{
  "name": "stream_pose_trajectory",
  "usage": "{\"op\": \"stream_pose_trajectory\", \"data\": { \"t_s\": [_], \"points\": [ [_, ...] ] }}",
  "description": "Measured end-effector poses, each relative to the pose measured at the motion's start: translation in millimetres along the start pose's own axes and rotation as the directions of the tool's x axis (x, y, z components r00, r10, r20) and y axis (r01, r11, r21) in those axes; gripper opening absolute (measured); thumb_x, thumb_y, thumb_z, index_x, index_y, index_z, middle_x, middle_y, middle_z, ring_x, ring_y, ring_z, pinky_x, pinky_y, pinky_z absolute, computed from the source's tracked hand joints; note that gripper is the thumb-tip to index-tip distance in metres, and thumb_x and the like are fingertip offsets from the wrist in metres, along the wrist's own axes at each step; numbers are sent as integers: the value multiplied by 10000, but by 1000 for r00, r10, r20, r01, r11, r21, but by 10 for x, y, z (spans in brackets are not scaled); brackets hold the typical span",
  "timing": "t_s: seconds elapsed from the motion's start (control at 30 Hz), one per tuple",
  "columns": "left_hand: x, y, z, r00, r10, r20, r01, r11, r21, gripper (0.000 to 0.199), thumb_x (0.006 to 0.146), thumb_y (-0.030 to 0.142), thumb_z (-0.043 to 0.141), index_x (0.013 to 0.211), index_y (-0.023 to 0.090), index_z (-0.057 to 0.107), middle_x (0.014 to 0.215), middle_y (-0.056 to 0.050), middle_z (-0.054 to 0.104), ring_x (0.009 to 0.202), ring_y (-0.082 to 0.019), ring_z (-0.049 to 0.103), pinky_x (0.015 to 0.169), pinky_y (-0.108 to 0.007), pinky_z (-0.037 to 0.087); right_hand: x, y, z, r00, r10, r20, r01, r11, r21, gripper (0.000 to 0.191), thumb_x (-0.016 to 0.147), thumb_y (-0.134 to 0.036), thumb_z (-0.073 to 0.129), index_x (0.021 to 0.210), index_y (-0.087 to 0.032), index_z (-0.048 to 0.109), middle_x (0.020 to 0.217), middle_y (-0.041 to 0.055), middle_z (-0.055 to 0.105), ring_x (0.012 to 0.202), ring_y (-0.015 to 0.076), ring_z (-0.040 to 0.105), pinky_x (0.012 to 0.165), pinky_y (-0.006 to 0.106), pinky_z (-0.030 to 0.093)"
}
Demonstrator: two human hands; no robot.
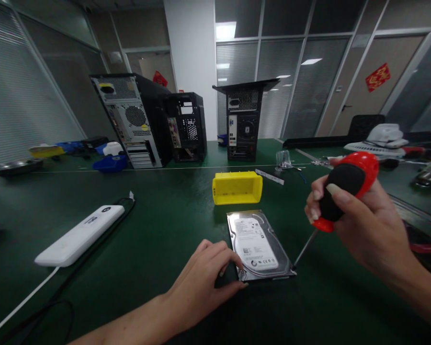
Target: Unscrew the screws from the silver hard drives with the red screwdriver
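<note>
A silver hard drive (256, 243) with a white label lies flat on the green table. At its near left corner my left hand (204, 268) grips the edge, forefinger on top and thumb along the near side. My right hand (373, 227) is wrapped round the red and black handle of a screwdriver (345, 187). The screwdriver slants down to the left, its tip at the drive's near right corner. Whether the tip sits in a screw there is too small to tell. Just behind the drive stands a yellow plastic bin (237, 190).
A white power bank (81, 235) with cables lies at left. Several computer cases (149, 120) stand along the back. A metal strip (269, 177) and a clear plastic cup (283, 159) are behind the bin. A blue bin (110, 164) sits back left.
</note>
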State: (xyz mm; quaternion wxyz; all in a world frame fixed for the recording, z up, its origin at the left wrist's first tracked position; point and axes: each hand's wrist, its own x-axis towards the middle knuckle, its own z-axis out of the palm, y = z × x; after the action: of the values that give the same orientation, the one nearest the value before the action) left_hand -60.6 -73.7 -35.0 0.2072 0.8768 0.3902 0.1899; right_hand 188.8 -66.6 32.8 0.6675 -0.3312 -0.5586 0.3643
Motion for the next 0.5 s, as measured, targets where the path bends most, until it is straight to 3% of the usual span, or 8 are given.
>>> {"op": "stream_pose_trajectory", "data": {
  "t_s": [0.2,0.33,0.5],
  "points": [
    [-10,-40,24,1000,15,-3,-15,1000,-10,241,803,197,707,1016,240,601,886,6,578,811,-171,489,715,-283,342,-15,-32,30,998,62,13,-64,990,128,226,782,-319,629,1007,-304,606,752,-12,532,573,144,545,506,280,512],
    [-13,-52,29,1000,14,5,-14,1000,-20,242,812,203,700,1028,249,602,881,11,576,801,-166,487,715,-281,334,-18,14,10,999,41,-1,-41,998,57,210,788,-313,664,990,-294,608,819,-2,566,630,143,574,549,277,548],
    [-10,-20,7,1000,-3,25,3,1000,-15,246,809,199,704,1031,234,602,907,7,583,821,-170,498,726,-284,336,5,47,-15,998,45,41,-43,998,-46,160,775,-295,688,876,-221,589,726,-2,555,565,132,554,498,264,519]
  ]
}}
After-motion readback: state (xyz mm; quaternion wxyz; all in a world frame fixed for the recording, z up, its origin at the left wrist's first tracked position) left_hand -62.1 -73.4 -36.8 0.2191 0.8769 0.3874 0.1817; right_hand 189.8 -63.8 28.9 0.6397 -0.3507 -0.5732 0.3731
